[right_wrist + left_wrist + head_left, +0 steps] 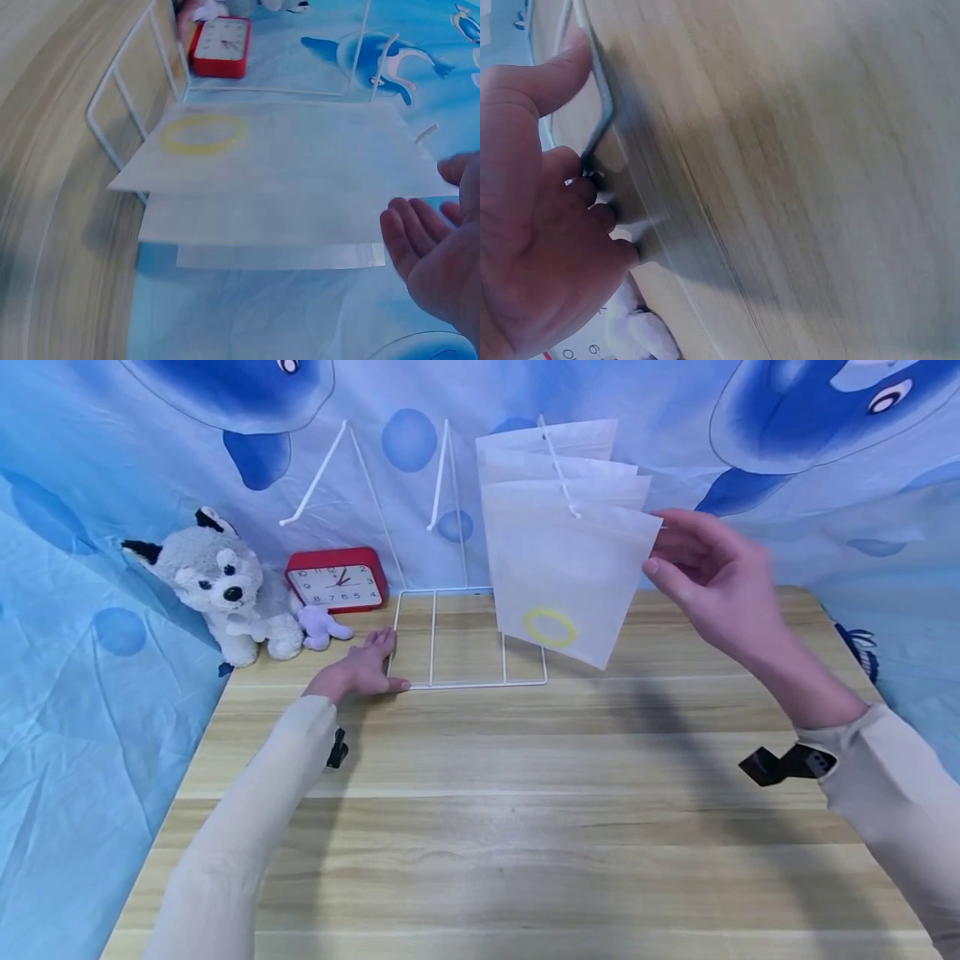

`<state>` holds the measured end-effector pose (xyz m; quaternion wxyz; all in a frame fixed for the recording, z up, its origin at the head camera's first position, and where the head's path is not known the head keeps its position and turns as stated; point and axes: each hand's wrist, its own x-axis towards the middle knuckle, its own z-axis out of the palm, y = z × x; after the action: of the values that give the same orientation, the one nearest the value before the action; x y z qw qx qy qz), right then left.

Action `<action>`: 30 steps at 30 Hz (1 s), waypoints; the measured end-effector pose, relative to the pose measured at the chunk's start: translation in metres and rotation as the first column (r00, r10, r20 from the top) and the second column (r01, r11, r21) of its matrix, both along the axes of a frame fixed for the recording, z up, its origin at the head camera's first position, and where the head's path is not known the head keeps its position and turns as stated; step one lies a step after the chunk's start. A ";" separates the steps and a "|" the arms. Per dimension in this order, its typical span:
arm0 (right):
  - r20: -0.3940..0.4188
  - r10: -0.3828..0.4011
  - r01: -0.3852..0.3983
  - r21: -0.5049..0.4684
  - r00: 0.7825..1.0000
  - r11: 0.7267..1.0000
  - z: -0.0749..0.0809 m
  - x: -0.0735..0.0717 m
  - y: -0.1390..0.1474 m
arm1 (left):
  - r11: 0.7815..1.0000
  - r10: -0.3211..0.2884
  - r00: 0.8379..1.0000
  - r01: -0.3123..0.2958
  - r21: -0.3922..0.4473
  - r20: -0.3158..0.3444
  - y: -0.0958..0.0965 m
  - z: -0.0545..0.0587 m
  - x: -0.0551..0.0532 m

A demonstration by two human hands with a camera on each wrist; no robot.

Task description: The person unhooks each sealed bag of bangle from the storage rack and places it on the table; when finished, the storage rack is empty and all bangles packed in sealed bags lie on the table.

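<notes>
By the tabletop's back edge, with the tabletop (513, 810) bare in front, my left hand (366, 665) grips the wire rack (472, 685); my right hand (731, 583), thumb and fingers apart, mustn't tug the white pouches (558, 560).

Matt and smooth beside fluffy and creased

Seen from the head view, the bags (562, 560) at one o'clock look like smooth, matt, frosted plastic. The rack (468, 686) at twelve appears to be white-coated metal wire. Smooth, faintly sheeny wood grain covers the worktop (510, 835). Towards ten, the toy dog (225, 585) is fluffy plush, the clock (337, 585) smooth red plastic. The backdrop (97, 718) resembles creased cloth.
</notes>
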<state>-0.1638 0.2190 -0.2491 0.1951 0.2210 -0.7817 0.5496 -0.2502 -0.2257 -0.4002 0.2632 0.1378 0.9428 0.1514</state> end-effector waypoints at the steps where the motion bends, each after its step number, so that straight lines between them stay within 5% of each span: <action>1: 0.007 0.017 -0.016 -0.018 1.000 1.000 0.001 -0.003 -0.002 | 1.000 -0.002 1.000 0.002 -0.002 -0.001 -0.001 0.000 0.000; 13: 0.170 0.089 -0.076 -0.079 0.982 0.994 0.005 -0.026 -0.016 | 1.000 -0.011 1.000 0.011 -0.006 -0.007 -0.003 -0.001 0.001; 21: 0.171 0.115 -0.105 -0.068 0.979 0.992 0.006 -0.029 -0.019 | 1.000 -0.013 1.000 0.013 -0.008 -0.012 -0.002 -0.001 0.002; 30: 0.251 0.284 -0.191 -0.339 0.926 0.921 0.010 -0.023 -0.017 | 1.000 -0.022 1.000 0.022 -0.009 -0.019 -0.002 -0.001 0.003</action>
<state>-0.1867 0.2021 -0.2395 0.0396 0.1973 -0.6736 0.7112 -0.2471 -0.2273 -0.4009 0.2566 0.1485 0.9443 0.1429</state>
